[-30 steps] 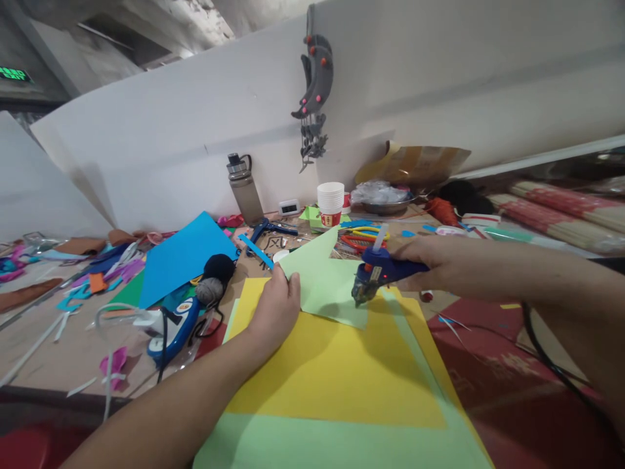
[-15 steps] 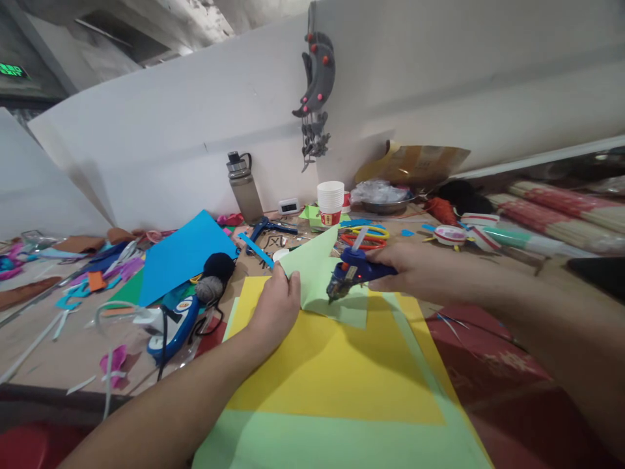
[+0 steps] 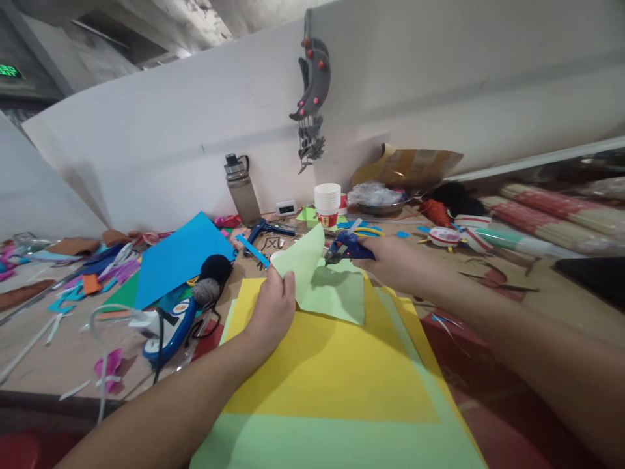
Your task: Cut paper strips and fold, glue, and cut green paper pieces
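Note:
My left hand (image 3: 271, 311) pinches the lifted edge of a light green paper piece (image 3: 332, 293), which lies folded up over a yellow sheet (image 3: 332, 368). My right hand (image 3: 398, 260) grips a blue glue gun (image 3: 347, 247); its nozzle points left at the raised green flap near its top edge. A larger light green sheet (image 3: 317, 446) lies beneath the yellow one.
A blue sheet (image 3: 180, 257), yarn balls (image 3: 212, 277) and a second blue glue gun (image 3: 168, 329) lie to the left. Behind stand a bottle (image 3: 243, 190), paper cups (image 3: 327, 203), scissors (image 3: 364, 231) and a metal bowl (image 3: 383, 207). Scraps litter the left table; rolls (image 3: 551, 218) lie right.
My right hand carried the glue gun up and left, from the green piece's right corner to the raised flap's top edge. The left hand lifted the flap slightly higher.

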Tool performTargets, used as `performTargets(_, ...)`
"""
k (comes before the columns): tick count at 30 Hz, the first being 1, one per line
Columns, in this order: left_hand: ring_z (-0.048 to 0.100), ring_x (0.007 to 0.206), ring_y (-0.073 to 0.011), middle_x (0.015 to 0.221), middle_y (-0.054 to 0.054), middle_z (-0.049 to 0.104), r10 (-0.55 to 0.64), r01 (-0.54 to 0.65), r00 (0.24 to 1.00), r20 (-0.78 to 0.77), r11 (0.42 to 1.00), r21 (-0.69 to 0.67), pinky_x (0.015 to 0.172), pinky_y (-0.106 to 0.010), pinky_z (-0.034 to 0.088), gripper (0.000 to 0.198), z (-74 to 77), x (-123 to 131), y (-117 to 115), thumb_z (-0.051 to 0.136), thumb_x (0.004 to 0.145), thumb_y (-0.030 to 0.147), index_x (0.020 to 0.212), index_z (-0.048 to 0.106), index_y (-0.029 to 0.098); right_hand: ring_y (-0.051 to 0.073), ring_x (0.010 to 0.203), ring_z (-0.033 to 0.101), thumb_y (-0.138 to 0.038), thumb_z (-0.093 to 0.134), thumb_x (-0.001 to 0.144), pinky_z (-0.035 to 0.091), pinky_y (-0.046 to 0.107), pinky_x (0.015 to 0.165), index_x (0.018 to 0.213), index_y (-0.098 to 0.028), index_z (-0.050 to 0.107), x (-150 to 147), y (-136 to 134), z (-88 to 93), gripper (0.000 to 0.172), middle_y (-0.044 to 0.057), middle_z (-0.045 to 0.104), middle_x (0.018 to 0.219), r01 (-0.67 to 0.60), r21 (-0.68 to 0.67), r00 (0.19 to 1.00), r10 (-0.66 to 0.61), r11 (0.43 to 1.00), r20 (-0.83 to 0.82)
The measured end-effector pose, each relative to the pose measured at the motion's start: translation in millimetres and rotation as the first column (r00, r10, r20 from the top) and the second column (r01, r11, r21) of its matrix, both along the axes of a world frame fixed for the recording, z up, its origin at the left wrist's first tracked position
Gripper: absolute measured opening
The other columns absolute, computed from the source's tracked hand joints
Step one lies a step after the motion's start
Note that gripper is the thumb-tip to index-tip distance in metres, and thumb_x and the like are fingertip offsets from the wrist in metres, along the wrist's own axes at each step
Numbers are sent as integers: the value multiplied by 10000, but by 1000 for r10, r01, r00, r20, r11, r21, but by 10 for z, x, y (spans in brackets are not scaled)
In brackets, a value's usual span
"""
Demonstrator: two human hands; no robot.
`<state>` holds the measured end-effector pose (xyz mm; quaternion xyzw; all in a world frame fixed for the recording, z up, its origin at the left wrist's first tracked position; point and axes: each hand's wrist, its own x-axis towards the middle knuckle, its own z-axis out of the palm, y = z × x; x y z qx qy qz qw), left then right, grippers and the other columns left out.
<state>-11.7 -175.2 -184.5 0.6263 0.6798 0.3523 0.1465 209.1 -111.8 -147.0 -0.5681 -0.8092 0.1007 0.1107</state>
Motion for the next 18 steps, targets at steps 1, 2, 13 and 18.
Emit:
performTargets(1, 630, 869, -254, 942, -137, 666, -3, 3, 1000, 17, 1000, 10, 731, -351, 446, 159, -2, 0, 0, 372, 939, 311, 950, 463, 182, 267, 818, 656, -390, 469, 890, 415, 296, 614, 1080, -160, 646, -20, 15, -23, 346, 142, 707, 963, 14, 3, 1000, -14, 1000, -16)
performTargets(2, 630, 878, -255, 947, -139, 666, -5, 5, 1000, 29, 1000, 11, 742, -355, 448, 155, -2, 1, 0, 376, 937, 309, 952, 463, 182, 260, 808, 657, -388, 469, 890, 416, 293, 614, 1080, -162, 643, -42, 31, -48, 342, 136, 709, 946, 28, 7, 999, -28, 1000, -30)
performTargets(13, 619, 934, -273, 982, -160, 654, -18, 19, 997, 74, 1000, -17, 819, -394, 438, 130, 24, 5, 20, 381, 927, 296, 948, 452, 190, 263, 948, 630, -360, 543, 840, 451, 317, 766, 1038, -203, 655, -101, 13, -103, 276, 84, 699, 1069, -168, -28, 965, 159, 985, -207)
performTargets(18, 622, 955, -272, 1010, -157, 661, -28, 28, 995, 92, 1000, -6, 813, -388, 454, 161, 16, 3, 18, 381, 927, 301, 984, 471, 180, 232, 831, 635, -365, 546, 832, 458, 311, 729, 946, -196, 672, -99, -165, -12, 239, 61, 711, 963, -272, -147, 945, 234, 951, -229)
